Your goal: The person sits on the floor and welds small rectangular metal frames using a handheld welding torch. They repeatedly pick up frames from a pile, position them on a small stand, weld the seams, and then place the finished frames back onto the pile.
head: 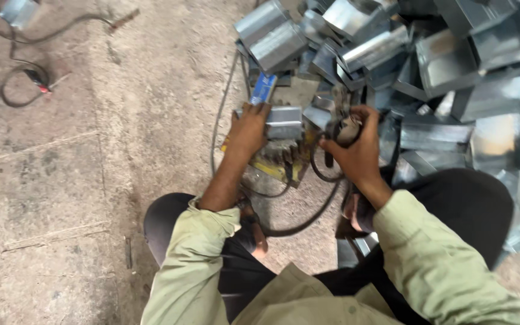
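Observation:
My left hand (248, 129) presses on a small folded sheet-metal box (284, 121) that rests on a worn yellow block (278, 159) on the floor. Just right of the box, my right hand (356, 147) grips a dark tool handle (345, 129) with a black cable (314, 201) looping down from it. The tool's tip is hidden among the metal pieces. Both sleeves are pale green, and I crouch over the work with my knees to either side.
A big heap of shiny folded metal boxes (428, 60) fills the upper right. A small blue packet (263, 88) lies beside the heap. Thin cables (16, 84) and another metal piece (16, 11) lie on the rough concrete floor (91, 180) at upper left.

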